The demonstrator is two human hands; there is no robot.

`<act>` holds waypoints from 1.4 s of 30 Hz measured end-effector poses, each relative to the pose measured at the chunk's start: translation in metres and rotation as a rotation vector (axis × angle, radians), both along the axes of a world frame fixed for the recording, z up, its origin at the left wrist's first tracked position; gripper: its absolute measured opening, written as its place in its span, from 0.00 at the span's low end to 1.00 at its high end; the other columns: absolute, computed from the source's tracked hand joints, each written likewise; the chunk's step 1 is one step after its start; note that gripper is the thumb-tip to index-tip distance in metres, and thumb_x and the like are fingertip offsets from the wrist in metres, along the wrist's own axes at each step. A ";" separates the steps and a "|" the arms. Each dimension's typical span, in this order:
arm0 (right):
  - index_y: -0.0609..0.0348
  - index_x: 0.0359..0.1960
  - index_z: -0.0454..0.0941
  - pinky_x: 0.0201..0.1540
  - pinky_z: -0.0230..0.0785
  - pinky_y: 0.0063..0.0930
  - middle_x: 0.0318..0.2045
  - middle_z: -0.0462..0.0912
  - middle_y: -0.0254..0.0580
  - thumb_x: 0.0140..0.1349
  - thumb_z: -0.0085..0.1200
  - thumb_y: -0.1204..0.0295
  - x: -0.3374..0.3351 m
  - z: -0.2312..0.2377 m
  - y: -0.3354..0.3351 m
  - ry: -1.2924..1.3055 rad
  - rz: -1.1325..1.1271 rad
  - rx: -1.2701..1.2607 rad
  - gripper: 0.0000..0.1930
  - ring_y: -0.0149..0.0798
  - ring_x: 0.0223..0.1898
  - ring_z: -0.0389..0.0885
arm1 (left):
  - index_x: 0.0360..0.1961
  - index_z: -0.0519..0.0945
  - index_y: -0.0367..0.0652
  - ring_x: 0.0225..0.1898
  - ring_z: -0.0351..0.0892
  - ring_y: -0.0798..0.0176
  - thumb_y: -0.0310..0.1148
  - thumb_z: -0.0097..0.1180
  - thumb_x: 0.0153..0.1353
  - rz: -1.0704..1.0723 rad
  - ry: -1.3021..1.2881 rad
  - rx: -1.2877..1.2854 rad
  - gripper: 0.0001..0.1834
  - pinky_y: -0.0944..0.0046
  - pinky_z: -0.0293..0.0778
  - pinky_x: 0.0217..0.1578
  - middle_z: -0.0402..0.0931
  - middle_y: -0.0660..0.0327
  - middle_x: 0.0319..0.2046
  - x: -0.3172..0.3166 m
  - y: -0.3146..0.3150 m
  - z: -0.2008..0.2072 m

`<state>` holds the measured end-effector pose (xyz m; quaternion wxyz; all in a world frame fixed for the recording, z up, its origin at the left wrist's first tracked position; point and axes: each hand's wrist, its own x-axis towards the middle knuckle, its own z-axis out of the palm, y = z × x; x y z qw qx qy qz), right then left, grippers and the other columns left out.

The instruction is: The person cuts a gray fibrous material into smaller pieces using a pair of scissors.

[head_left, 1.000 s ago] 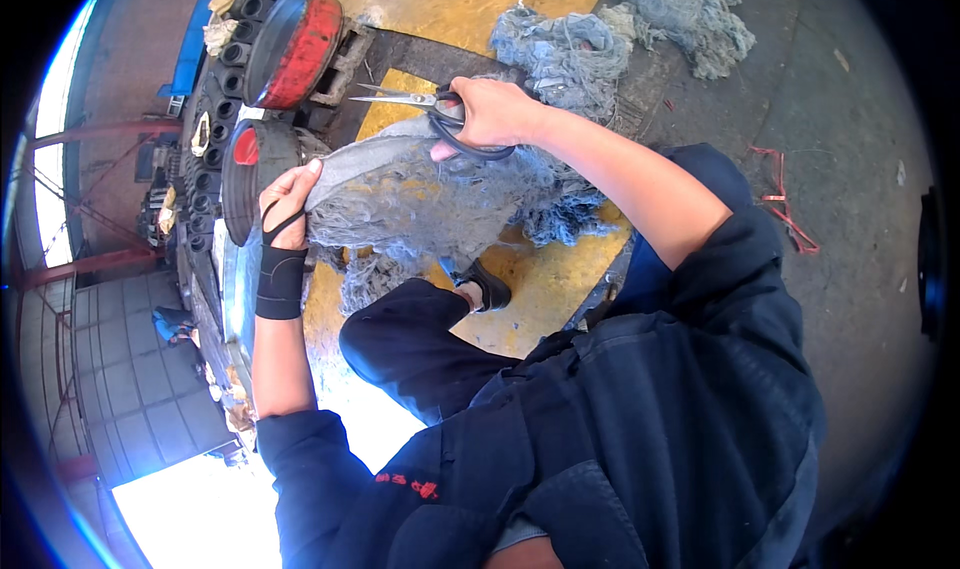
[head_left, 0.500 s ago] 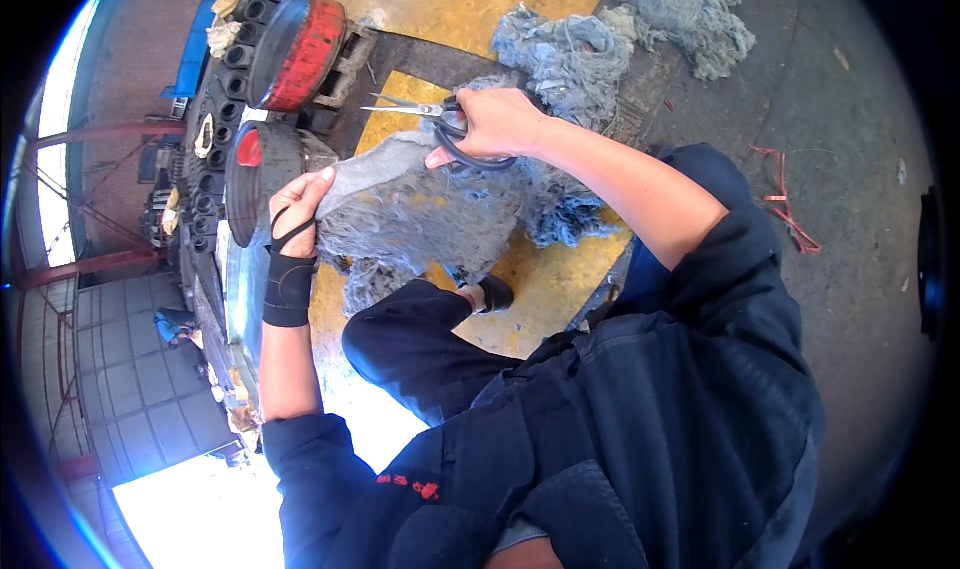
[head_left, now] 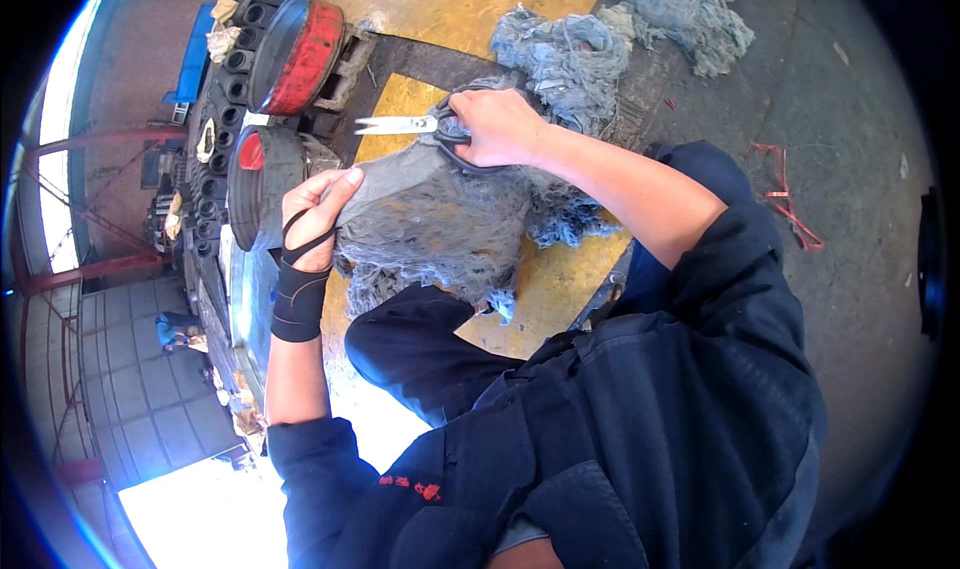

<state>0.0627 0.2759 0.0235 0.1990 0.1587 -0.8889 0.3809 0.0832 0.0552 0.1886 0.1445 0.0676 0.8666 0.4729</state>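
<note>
My right hand [head_left: 497, 129] is closed around the black handles of a pair of scissors [head_left: 396, 125], whose metal blades point left. Below the blades stretches a strip of grey cloth [head_left: 385, 181], with a shaggy mass of grey fibres [head_left: 430, 234] hanging from it. The strip's left end is pinched in my left hand [head_left: 316, 214], thumb on top. A black wrist wrap [head_left: 298, 304] with a loop round the thumb covers my left wrist. The strip's right end lies beside my right hand; whether those fingers also grip it I cannot tell.
Heaps of grey-blue fibres [head_left: 565, 59] lie ahead, another tangled heap [head_left: 690, 14] beyond. Two round drums, a red one [head_left: 310, 54] and a dark one [head_left: 255, 184], stand at left near rows of black cylindrical parts [head_left: 208, 184]. Red strapping [head_left: 790, 204] lies on the floor at right.
My left hand has moved right, nearer my right hand, with the cloth. The scissors' handles and blades have come closer together. The hanging fibres have shifted toward my knee.
</note>
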 end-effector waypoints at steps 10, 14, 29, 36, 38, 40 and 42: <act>0.58 0.33 0.72 0.35 0.69 0.35 0.27 0.80 0.40 0.45 0.64 0.55 0.000 0.008 -0.012 -0.250 0.147 -0.329 0.22 0.46 0.33 0.80 | 0.35 0.82 0.33 0.30 0.73 0.76 0.29 0.58 0.59 -0.077 -0.020 0.005 0.08 0.75 0.67 0.34 0.78 0.65 0.28 0.015 0.026 0.004; 0.58 0.39 0.73 0.36 0.70 0.36 0.29 0.82 0.37 0.48 0.59 0.64 0.001 0.007 -0.009 -0.263 0.139 -0.266 0.18 0.45 0.34 0.80 | 0.34 0.82 0.33 0.29 0.73 0.76 0.30 0.58 0.59 -0.045 -0.032 -0.020 0.09 0.75 0.67 0.34 0.78 0.66 0.27 0.014 0.024 0.011; 0.53 0.30 0.77 0.41 0.70 0.38 0.34 0.81 0.44 0.46 0.58 0.65 -0.026 -0.011 0.029 -0.561 0.002 -0.129 0.10 0.46 0.41 0.79 | 0.36 0.81 0.33 0.30 0.74 0.74 0.30 0.58 0.59 0.012 0.054 -0.069 0.09 0.75 0.67 0.35 0.79 0.64 0.29 0.012 -0.007 0.038; 0.56 0.31 0.77 0.39 0.70 0.35 0.32 0.81 0.46 0.43 0.61 0.63 -0.027 -0.013 0.030 -0.541 0.140 -0.145 0.15 0.44 0.38 0.80 | 0.37 0.81 0.34 0.32 0.75 0.73 0.31 0.58 0.59 0.050 0.102 -0.090 0.10 0.74 0.67 0.38 0.80 0.63 0.30 0.010 -0.016 0.063; 0.58 0.32 0.77 0.37 0.69 0.33 0.30 0.80 0.46 0.43 0.62 0.61 -0.031 -0.015 0.032 -0.554 0.223 -0.207 0.16 0.42 0.36 0.80 | 0.36 0.81 0.34 0.32 0.74 0.73 0.31 0.57 0.59 0.044 0.140 -0.063 0.10 0.74 0.67 0.38 0.80 0.63 0.31 0.000 -0.031 0.066; 0.60 0.32 0.77 0.36 0.69 0.31 0.27 0.80 0.44 0.44 0.63 0.60 -0.032 -0.017 0.033 -0.572 0.300 -0.283 0.18 0.39 0.33 0.79 | 0.36 0.81 0.35 0.33 0.74 0.73 0.31 0.58 0.59 0.053 0.155 -0.005 0.10 0.74 0.67 0.38 0.80 0.63 0.31 -0.010 -0.045 0.066; 0.63 0.33 0.76 0.37 0.68 0.29 0.29 0.80 0.42 0.49 0.61 0.65 -0.030 -0.010 0.033 -0.664 0.312 -0.312 0.15 0.35 0.33 0.78 | 0.36 0.81 0.35 0.33 0.74 0.73 0.31 0.58 0.59 0.084 0.145 0.039 0.10 0.74 0.67 0.38 0.80 0.63 0.31 -0.016 -0.054 0.062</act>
